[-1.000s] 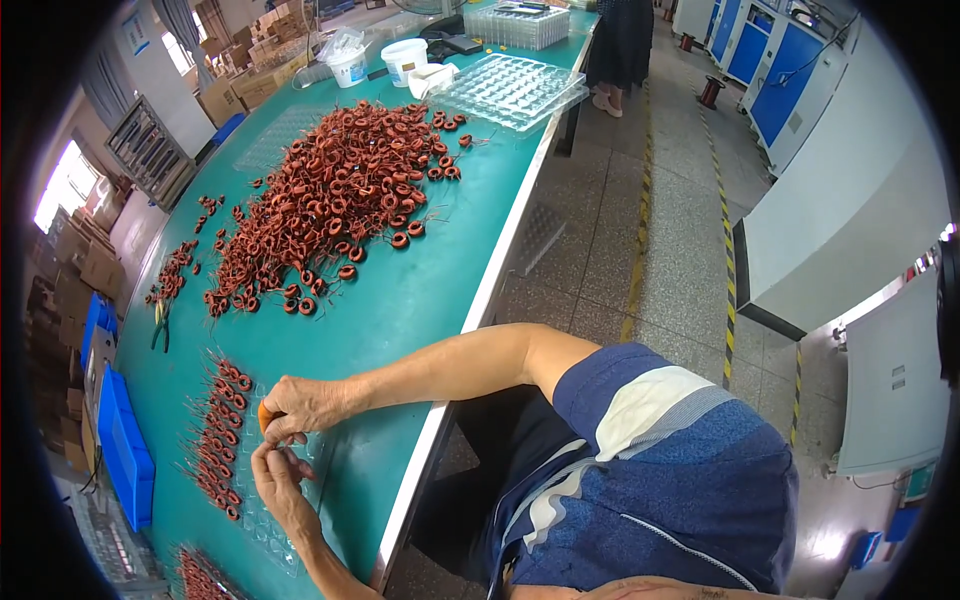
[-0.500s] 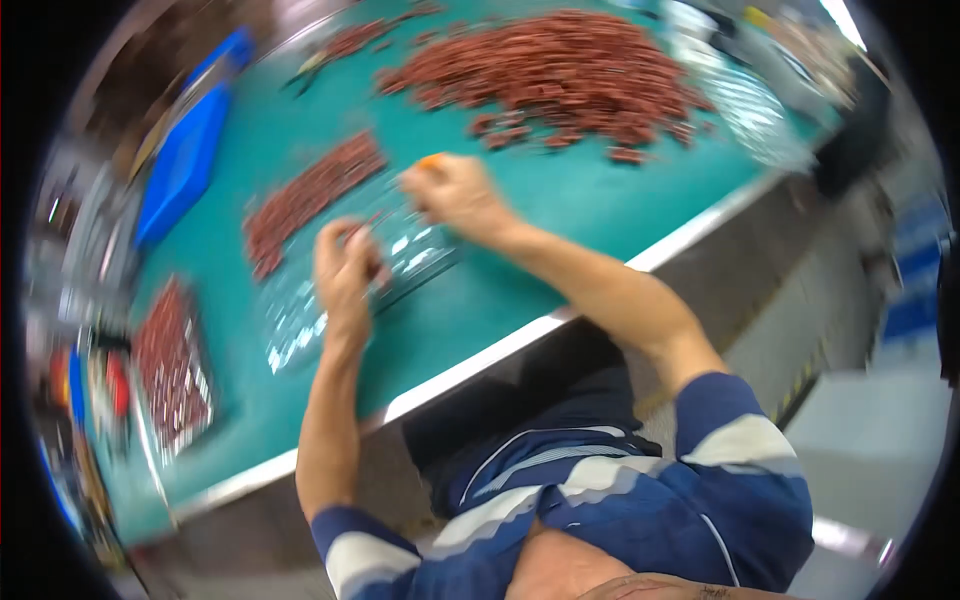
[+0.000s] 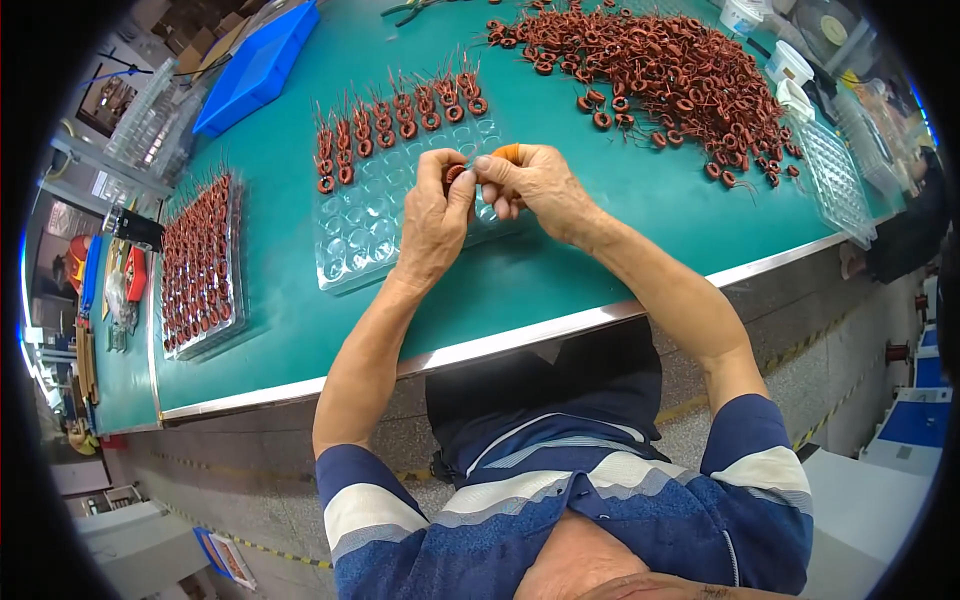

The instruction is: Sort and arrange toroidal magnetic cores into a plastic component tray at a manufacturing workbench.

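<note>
My left hand [image 3: 436, 208] pinches a red-brown ring coil [image 3: 456, 173] between thumb and fingers, above the clear plastic tray [image 3: 345, 272]. My right hand [image 3: 535, 188] meets it there, its thumb and finger closed at the same coil's edge. What exactly the right fingertips grip, perhaps a wire end, is hidden. An orange band [image 3: 508, 153] covers one finger of the right hand. Upright ring coils [image 3: 407, 128] with thin wire ends pointing up fill the tray's far and left pockets; the nearer round pockets are bare.
A big heap of loose ring coils [image 3: 690, 90] lies at the far right. To the left stands a filled coil tray [image 3: 200, 265]. Behind are a blue bin [image 3: 258, 70] and pliers [image 3: 408, 10]. Clear trays [image 3: 840, 180] and white tubs [image 3: 790, 65] line the right edge.
My hands were apart over the tray and blurred; now they have come together at one ring coil. The view has also shifted and sharpened.
</note>
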Tool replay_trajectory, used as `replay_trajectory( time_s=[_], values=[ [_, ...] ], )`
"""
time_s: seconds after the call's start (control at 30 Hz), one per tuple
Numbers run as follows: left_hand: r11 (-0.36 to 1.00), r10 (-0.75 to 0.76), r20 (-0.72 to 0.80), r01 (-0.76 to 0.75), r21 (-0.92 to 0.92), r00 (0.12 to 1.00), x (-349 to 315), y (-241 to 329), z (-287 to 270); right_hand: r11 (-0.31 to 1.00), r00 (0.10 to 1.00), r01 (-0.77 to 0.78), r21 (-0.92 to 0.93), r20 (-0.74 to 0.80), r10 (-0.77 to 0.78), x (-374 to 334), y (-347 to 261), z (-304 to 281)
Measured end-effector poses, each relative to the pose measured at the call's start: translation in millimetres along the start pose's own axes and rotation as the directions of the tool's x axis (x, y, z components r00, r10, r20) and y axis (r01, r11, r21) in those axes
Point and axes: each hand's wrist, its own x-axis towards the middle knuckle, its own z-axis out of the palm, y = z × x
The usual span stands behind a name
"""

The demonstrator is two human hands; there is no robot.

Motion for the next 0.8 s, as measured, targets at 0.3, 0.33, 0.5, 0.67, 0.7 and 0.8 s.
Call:
replay_trajectory(
  time_s=[0.3,0.33,0.5,0.67,0.7,0.8],
  values=[
    [0.999,0.05,0.25,-0.05,-0.007,0.967,3,4,-16,0.955,0.963,-0.241,0.17,0.164,0.214,3,-6,-15],
    [0.999,0.049,0.251,-0.049,-0.006,0.967,3,4,-16,0.955,0.963,-0.241,0.171,0.164,0.214,3,-7,-15],
    [0.923,0.202,0.236,-0.265,0.277,0.95,0,4,-13,0.976,0.972,-0.217,0.022,0.096,0.214,3,-7,-14],
    [0.846,0.312,0.348,-0.425,0.323,0.884,1,5,-17,0.968,0.961,-0.251,-0.007,0.116,0.25,5,-5,-18],
    [0.826,0.316,0.372,-0.446,0.345,0.873,1,5,-18,0.965,0.956,-0.263,-0.013,0.128,0.262,5,-6,-18],
    [0.737,0.382,0.392,-0.531,0.418,0.837,1,3,-20,0.966,0.963,-0.245,-0.079,0.096,0.252,3,-8,-12]
  ],
)
